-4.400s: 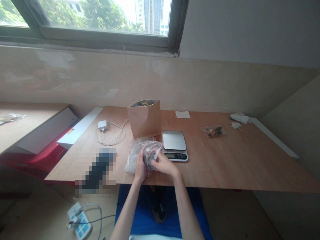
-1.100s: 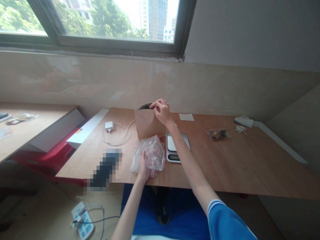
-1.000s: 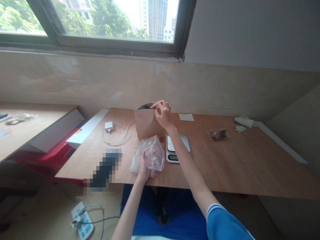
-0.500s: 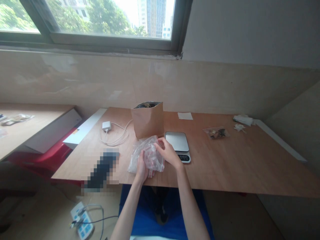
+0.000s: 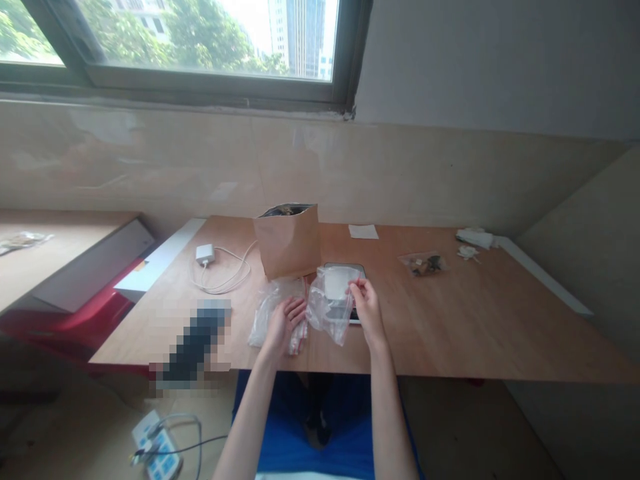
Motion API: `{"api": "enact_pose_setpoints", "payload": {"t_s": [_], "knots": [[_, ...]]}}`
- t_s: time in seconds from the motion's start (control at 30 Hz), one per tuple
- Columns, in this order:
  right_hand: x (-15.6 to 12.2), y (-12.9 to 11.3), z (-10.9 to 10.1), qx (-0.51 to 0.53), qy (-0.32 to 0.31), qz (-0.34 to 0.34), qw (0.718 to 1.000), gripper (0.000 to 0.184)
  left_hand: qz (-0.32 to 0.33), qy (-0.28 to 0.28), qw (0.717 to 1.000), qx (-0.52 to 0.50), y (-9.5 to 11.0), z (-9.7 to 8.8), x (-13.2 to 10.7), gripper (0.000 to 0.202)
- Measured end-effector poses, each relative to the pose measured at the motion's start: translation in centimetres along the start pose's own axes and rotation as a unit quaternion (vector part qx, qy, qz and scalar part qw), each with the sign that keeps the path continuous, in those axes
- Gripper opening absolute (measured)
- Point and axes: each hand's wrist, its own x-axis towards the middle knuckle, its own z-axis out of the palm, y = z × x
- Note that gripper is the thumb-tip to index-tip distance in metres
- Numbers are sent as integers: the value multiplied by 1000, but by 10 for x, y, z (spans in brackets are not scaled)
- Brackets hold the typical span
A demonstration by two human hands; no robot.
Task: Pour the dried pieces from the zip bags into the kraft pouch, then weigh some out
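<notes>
A clear zip-lock bag point(image 5: 333, 313) with a red line along its edge hangs from my right hand point(image 5: 366, 300), whose fingers pinch that edge. Behind the bag, partly covered by it, is a kitchen scale point(image 5: 361, 270). My left hand point(image 5: 287, 323) is open, fingers loosely curved, over a pile of clear zip-lock bags point(image 5: 261, 323) on the table; no bag is gripped in it. Just beyond the pile stands an open brown paper pouch point(image 5: 287, 243) with dark contents at its mouth.
On the table's left lie a white charger point(image 5: 205, 254) with its cable and a blurred dark object point(image 5: 195, 343). To the right are a small filled clear bag point(image 5: 425, 264), white paper point(image 5: 363, 231) and crumpled white items point(image 5: 475, 238). A power strip point(image 5: 159, 450) rests on the floor.
My right hand has moved right with one zip-lock bag, separating it from the pile. My left hand has let go and opened. The view has shifted slightly.
</notes>
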Motion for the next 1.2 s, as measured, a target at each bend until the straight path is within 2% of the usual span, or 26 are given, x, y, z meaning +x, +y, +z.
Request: {"api": "enact_pose_setpoints", "payload": {"t_s": [0.1, 0.2, 0.27, 0.33, 0.4, 0.53, 0.67, 0.77, 0.87, 1.0, 1.1, 1.2], "knots": [[-3, -4, -6, 11, 11, 14, 1000, 21, -38, -9, 999, -26, 12, 6, -2, 6], [-5, -6, -6, 24, 11, 22, 999, 17, -24, -36, 999, -25, 23, 12, -7, 9], [-6, -7, -3, 26, 4, 17, 1000, 16, -1, -69, 997, 27, 28, 16, -13, 13], [-7, -9, 2, 16, -9, 17, 1000, 15, 26, -97, 989, 104, 30, 20, -20, 26], [-10, -9, 9, 3, -31, 12, 999, 14, 62, -105, 978, 167, 32, 24, -28, 36], [-16, -6, 22, -11, -77, -19, 997, 16, 151, -74, 961, 219, 34, 29, -39, 43], [-20, -1, 29, -42, -85, -42, 995, 19, 218, -12, 946, 239, 37, 26, -41, 40], [-21, 1, 33, -75, -85, -47, 992, 22, 251, 10, 934, 256, 39, 23, -39, 41], [-21, 1, 34, -100, -44, -66, 992, 22, 225, -3, 937, 268, 38, 22, -38, 49], [-21, -2, 35, -120, 57, -94, 987, 23, 118, -49, 946, 297, 32, 21, -40, 62], [-21, -5, 34, -130, 125, -102, 978, 24, 53, -120, 935, 329, 23, 20, -44, 61], [-22, -5, 35, -133, 146, -107, 974, 26, 46, -146, 917, 368, 14, 18, -42, 53]]}}
